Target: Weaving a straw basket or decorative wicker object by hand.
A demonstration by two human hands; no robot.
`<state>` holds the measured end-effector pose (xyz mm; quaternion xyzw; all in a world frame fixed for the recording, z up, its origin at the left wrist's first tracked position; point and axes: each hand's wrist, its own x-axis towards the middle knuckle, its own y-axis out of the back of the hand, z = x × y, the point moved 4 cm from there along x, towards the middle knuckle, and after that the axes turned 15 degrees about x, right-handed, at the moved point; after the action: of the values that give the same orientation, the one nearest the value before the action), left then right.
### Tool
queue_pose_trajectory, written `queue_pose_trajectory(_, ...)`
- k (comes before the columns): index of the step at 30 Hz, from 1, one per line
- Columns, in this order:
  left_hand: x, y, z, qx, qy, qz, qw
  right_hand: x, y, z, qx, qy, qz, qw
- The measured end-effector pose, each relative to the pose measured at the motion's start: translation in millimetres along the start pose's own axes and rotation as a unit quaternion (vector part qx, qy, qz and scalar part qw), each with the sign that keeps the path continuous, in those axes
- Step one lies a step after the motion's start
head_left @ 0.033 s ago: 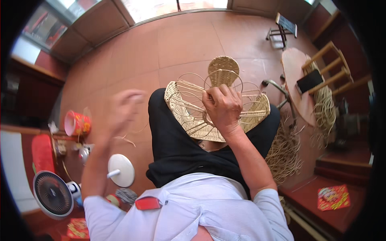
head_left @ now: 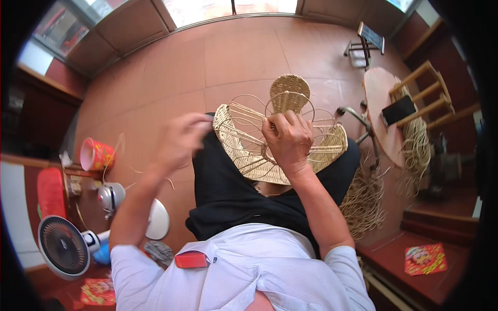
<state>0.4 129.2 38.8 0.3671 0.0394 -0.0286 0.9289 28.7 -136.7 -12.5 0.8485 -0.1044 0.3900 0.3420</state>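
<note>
A half-finished wicker piece [head_left: 267, 172] rests across my lap between my knees. It has a curved woven straw band, thin ribs and wire loops, and a rounded woven panel [head_left: 289, 86] at its far end. My right hand [head_left: 289, 140] is closed on the ribs and loops at its middle, knuckles up; what lies under the fingers is hidden. To the left, my left hand [head_left: 181, 140] is in the air beside the piece, close to its left end. Motion smears its fingers. A thin pale strand [head_left: 171, 182] shows below that hand.
On the left are a red bucket [head_left: 97, 154], a metal kettle [head_left: 111, 197], a fan [head_left: 64, 248] and a white round disc [head_left: 158, 220]. At right, straw cord [head_left: 363, 205] lies heaped by a pale board [head_left: 383, 109] carrying a wooden stool [head_left: 428, 93] and a dark phone-like slab [head_left: 398, 110].
My left hand has moved right, closer to the wicker piece. My right hand keeps its hold, and the view has shifted slightly.
</note>
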Motion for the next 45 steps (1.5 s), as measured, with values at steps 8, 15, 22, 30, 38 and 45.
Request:
queue_pose_trajectory(8, 53.0, -94.5, 51.5, -0.041, -0.062, -0.091, 0.993, -0.3, 2.3, -6.1, 0.007, 0.012, -0.015, 1.0)
queue_pose_trajectory(15, 72.7, -100.8, 64.4, -0.156, -0.156, -0.051, 0.974, -1.1, 6.3, -3.4, 0.015, 0.0, -0.022, 1.0)
queue_pose_trajectory(22, 66.7, -103.5, 72.0, 0.088, -0.191, 0.134, 0.968, -2.2, 4.6, -2.1, 0.027, -0.018, -0.036, 0.999)
queue_pose_trajectory(30, 20.2, -108.8, 68.9, -0.043, -0.182, 0.178, 0.966, -2.5, 7.7, 0.4, 0.032, -0.021, -0.036, 0.999)
queue_pose_trajectory(38, -24.4, -84.7, 31.0, -0.322, -0.098, -0.035, 0.941, -0.6, 2.9, -3.8, 0.042, -0.058, -0.065, 0.995)
queue_pose_trajectory(45, -57.4, 147.0, -159.5, -0.323, 0.113, 0.285, 0.895, -0.4, 11.6, -0.7, 0.066, -0.076, -0.048, 0.994)
